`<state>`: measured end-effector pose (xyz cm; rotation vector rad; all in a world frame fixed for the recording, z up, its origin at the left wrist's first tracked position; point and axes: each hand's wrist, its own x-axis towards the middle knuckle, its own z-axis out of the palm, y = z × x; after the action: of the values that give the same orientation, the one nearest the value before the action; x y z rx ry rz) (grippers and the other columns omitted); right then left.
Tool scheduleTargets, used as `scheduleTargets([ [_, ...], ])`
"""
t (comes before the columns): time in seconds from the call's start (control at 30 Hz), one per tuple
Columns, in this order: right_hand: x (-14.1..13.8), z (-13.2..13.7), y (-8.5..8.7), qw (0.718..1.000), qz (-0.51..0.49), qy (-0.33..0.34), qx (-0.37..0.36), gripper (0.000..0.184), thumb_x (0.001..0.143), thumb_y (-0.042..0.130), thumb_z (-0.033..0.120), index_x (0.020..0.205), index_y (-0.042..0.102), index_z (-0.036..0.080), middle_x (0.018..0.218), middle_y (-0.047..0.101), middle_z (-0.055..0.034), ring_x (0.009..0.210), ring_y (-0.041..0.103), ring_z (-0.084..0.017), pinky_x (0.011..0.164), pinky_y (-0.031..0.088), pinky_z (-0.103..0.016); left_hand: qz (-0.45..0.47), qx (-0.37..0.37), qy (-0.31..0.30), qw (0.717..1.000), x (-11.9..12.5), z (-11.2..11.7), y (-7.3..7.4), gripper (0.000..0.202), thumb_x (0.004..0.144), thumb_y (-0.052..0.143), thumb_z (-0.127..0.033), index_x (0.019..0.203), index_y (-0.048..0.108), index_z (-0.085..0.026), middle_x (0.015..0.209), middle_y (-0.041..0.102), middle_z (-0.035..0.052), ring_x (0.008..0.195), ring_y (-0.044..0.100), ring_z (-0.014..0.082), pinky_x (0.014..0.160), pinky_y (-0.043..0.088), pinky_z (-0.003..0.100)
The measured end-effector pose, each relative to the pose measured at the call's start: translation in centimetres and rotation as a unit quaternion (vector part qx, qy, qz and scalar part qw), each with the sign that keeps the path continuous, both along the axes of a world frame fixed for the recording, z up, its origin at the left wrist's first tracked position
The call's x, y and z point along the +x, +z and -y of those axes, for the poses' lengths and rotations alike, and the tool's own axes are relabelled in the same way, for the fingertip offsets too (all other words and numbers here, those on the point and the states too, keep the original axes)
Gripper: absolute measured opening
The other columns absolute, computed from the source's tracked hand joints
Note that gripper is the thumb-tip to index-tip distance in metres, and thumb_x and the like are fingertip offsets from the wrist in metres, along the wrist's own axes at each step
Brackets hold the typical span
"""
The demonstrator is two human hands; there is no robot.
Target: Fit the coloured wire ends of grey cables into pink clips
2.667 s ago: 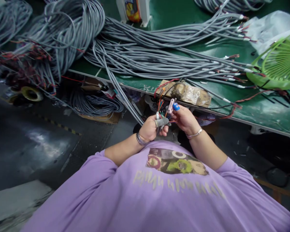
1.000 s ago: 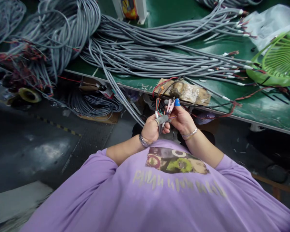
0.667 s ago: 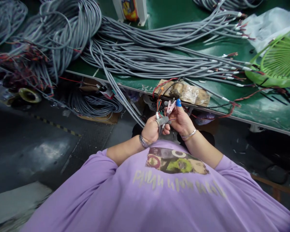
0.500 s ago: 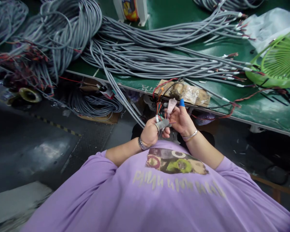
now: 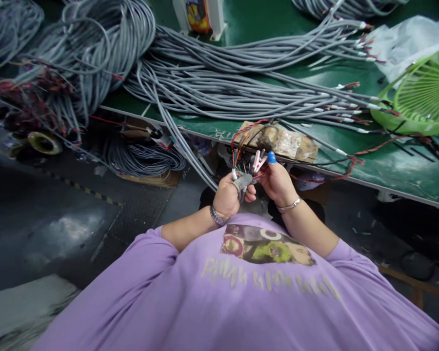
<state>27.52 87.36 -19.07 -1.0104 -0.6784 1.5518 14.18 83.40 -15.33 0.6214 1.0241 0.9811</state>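
In front of my shirt, my left hand (image 5: 227, 197) is closed around the end of a grey cable, its thumb wrapped in a grey cover. Thin coloured wires (image 5: 235, 158) fan out above that thumb. Close beside it, my right hand (image 5: 280, 186) has its fingers closed on a small pink clip (image 5: 258, 162) that looks like a clothes peg, with two arms pointing up. A blue cover (image 5: 271, 157) sits on the right thumb. Red wire tips lie between both hands; which finger touches them is hard to make out.
Long grey cables (image 5: 219, 92) run across the green table (image 5: 398, 170), with coils (image 5: 106, 53) at left. A taped cardboard piece (image 5: 292, 142) lies at the table edge. A green fan (image 5: 424, 92) and a plastic bag (image 5: 406, 44) are at right. More cable (image 5: 142, 158) lies below.
The pink clip has turned, so its two arms now show apart. My right hand's thumb has shifted slightly left and down. My left hand stays nearly in place, still gripping the cable.
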Motion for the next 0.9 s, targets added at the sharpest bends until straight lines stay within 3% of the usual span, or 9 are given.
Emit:
scheduleTargets([
  [0.1,-0.4,0.1,-0.6,0.996,0.059,-0.049,0.039,0.053,0.074,0.064,0.074,0.070,0.060,0.021,0.063,0.057,0.0020,0.056,0.048,-0.010,0.054,0.039,-0.024,0.005,0.000,-0.004,1.000,-0.1,-0.2,-0.2,0.041,0.064,0.078,-0.047,0.078,0.054,-0.017,0.055,0.062,-0.0033,0.040,0.057,0.0106,0.040,0.040,0.020],
  [0.33,-1.2,-0.6,1.3,0.998,-0.034,0.047,-0.033,0.061,0.070,0.059,0.082,0.078,0.062,0.022,0.058,0.059,0.0000,0.055,0.055,-0.015,0.049,0.042,-0.028,0.010,0.010,-0.017,1.000,0.0,-0.4,-1.0,0.043,0.063,0.078,-0.048,0.077,0.052,-0.017,0.056,0.062,-0.0027,0.041,0.058,0.0115,0.040,0.042,0.020],
  [0.63,-1.2,-0.6,0.8,0.993,-0.093,0.009,-0.069,0.058,0.073,0.061,0.079,0.076,0.057,0.020,0.066,0.062,0.0008,0.053,0.053,-0.010,0.050,0.042,-0.024,-0.007,0.012,-0.015,1.000,0.0,-0.3,-1.3,0.043,0.063,0.079,-0.048,0.078,0.054,-0.016,0.056,0.063,-0.0015,0.040,0.057,0.0115,0.039,0.041,0.020],
  [0.77,0.0,0.0,0.4,0.986,-0.099,0.104,-0.082,0.064,0.076,0.051,0.083,0.078,0.058,0.019,0.068,0.062,-0.0011,0.054,0.054,-0.011,0.050,0.045,-0.024,-0.002,0.014,-0.014,1.000,-0.3,-0.2,-1.1,0.042,0.063,0.079,-0.047,0.077,0.053,-0.017,0.055,0.063,-0.0020,0.040,0.057,0.0110,0.038,0.039,0.019],
  [0.9,1.8,0.7,-0.1,0.968,-0.082,0.215,-0.098,0.065,0.077,0.052,0.081,0.079,0.061,0.017,0.065,0.060,-0.0014,0.053,0.053,-0.011,0.051,0.048,-0.023,-0.007,0.020,-0.018,1.000,-0.3,-0.1,-1.0,0.043,0.063,0.078,-0.049,0.075,0.053,-0.016,0.054,0.062,-0.0020,0.039,0.056,0.0104,0.036,0.036,0.018],
])
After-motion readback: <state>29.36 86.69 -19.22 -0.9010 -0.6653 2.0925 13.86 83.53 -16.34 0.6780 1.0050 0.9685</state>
